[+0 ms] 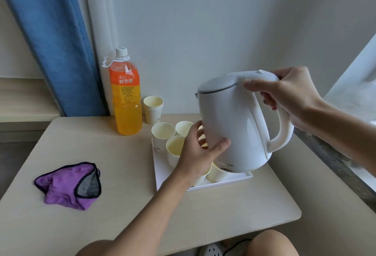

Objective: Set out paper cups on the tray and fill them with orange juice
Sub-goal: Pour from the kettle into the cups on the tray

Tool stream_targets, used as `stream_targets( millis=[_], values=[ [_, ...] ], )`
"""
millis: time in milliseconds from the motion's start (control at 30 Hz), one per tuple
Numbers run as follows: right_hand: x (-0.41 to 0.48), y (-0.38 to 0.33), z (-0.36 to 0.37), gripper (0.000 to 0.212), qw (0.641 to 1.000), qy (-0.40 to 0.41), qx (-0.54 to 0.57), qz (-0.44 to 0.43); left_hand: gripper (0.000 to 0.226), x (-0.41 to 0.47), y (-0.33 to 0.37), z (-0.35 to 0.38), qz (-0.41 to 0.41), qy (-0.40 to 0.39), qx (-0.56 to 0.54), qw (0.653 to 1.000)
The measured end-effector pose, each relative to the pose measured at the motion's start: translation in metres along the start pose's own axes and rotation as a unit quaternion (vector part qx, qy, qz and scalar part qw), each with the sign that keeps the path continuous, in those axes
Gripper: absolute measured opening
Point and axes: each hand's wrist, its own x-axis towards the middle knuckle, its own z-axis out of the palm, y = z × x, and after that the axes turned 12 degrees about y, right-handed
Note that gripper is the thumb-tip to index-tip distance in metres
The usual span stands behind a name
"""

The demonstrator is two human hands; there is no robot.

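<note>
From the head camera, looking down at the bench point(122, 211): my right grip point(289, 101) is wrapped round the top of the handle of a white kettle point(234, 125). My left grip point(203, 152) cups the kettle's lower front, thumb pressed on the near side and fingers curled round the far side. Both are closed on the kettle, which hangs tilted, spout side to the left, above the right half of the white tray point(162, 174).

The paper cups point(162, 131) stand upright on the tray. Three are clustered at its far left corner, and at least two more sit at the near edge, partly hidden under my left wrist and the kettle's base. The insides I can see look pale and dry, so I judge none is filled yet. A stack of spare cups point(153, 107) sits on the bench just behind the tray.

The orange juice bottle point(126, 97) stands upright with its cap on, on the bench to the far left of the tray and just left of the stack. It lies left of both grips and beyond them, long axis vertical, and my left grip is clearly the nearer. I reckon the kettle has to leave the tray area before that grip is free to reach across for the bottle.

A crumpled purple cloth point(69, 184) lies well apart, on the bench's left side.
</note>
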Motion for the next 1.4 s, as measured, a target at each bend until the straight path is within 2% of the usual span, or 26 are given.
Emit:
stream_targets(
  millis=[300,533,667,867,1167,1300,1400],
  values=[
    [0.026,-0.008,0.04,0.048,0.996,-0.077,-0.05,-0.003,0.057,0.01,-0.009,-0.008,0.017,0.047,-0.021,0.999],
    [0.034,-0.01,0.064,0.051,0.992,-0.106,-0.066,0.004,0.065,0.016,-0.01,-0.018,0.004,0.055,-0.029,0.998],
    [0.038,-0.013,0.076,0.05,0.988,-0.12,-0.091,0.006,0.059,0.017,-0.011,-0.02,-0.01,0.058,-0.041,0.997],
    [0.044,-0.019,0.088,0.029,0.982,-0.136,-0.131,-0.003,0.057,0.018,-0.013,-0.02,-0.026,0.064,-0.036,0.997],
    [0.048,-0.02,0.092,0.033,0.976,-0.15,-0.158,-0.021,0.057,0.023,-0.019,-0.019,-0.035,0.061,-0.041,0.997],
    [0.05,-0.02,0.094,0.035,0.973,-0.149,-0.172,-0.026,0.068,0.025,-0.021,-0.019,-0.039,0.063,-0.053,0.996],
    [0.051,-0.02,0.096,0.035,0.971,-0.153,-0.18,-0.029,0.066,0.024,-0.021,-0.018,-0.045,0.06,-0.045,0.996]
  ],
)
